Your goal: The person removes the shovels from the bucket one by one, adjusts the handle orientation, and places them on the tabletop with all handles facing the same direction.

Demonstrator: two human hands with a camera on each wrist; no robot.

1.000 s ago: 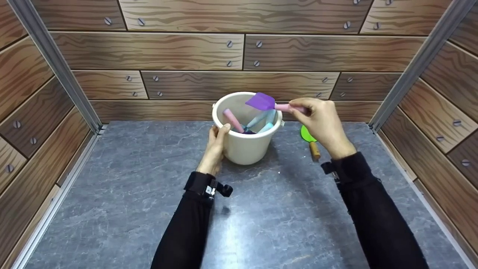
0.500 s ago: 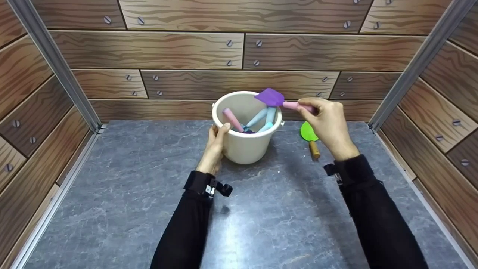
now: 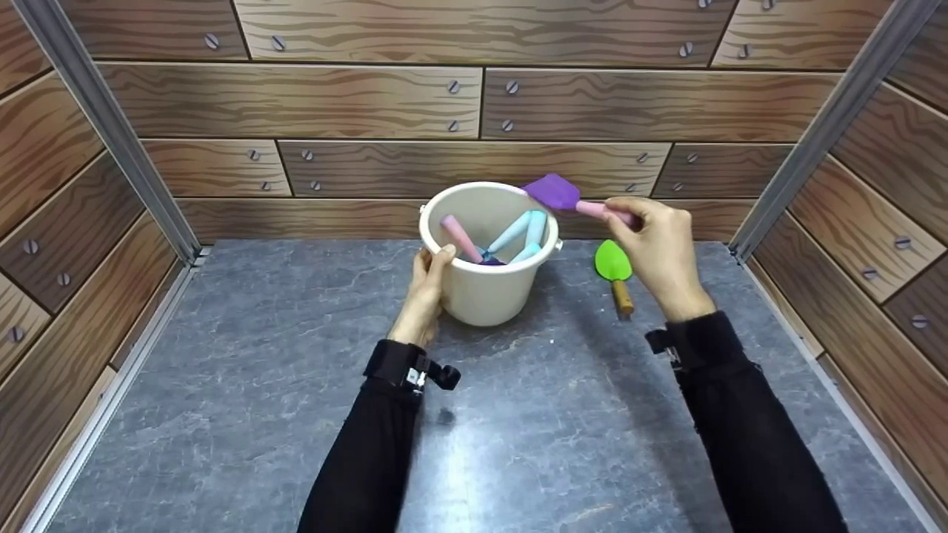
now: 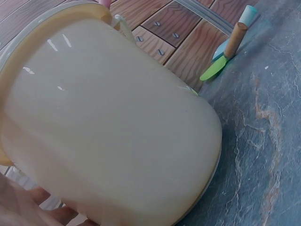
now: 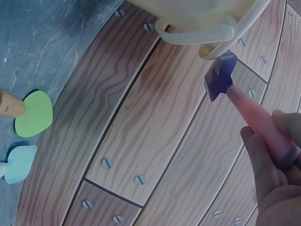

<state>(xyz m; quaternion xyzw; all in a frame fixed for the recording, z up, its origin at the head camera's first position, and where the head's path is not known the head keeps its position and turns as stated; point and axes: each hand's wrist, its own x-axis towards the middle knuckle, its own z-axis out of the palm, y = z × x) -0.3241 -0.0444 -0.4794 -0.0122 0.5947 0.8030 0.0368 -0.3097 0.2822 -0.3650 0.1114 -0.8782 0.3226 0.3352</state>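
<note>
A cream bucket (image 3: 489, 300) stands on the grey floor, and my left hand (image 3: 426, 292) grips its near-left rim, thumb over the edge. In my right hand (image 3: 659, 248), thumb and fingers pinch the pink handle of a small toy shovel (image 3: 554, 192) with a purple blade. Its blade tip is at the bucket's right rim, raised above the floor; in the right wrist view the blade (image 5: 221, 75) shows just beyond the rim. Inside the bucket lie a pink handle (image 3: 461, 238) and several light blue handles (image 3: 511, 233); their lower ends are mostly hidden.
Right of the bucket lies a green trowel (image 3: 613, 263) with a wooden handle. Beside it, a light blue shovel (image 5: 21, 164) shows in the wrist views, hidden in the head view. Wood-patterned walls (image 3: 370, 104) enclose the back and sides.
My right hand has carried the purple-and-pink shovel rightward, from above the bucket's mouth to its right rim. The left hand and the bucket have stayed put. More of the green trowel now shows.
</note>
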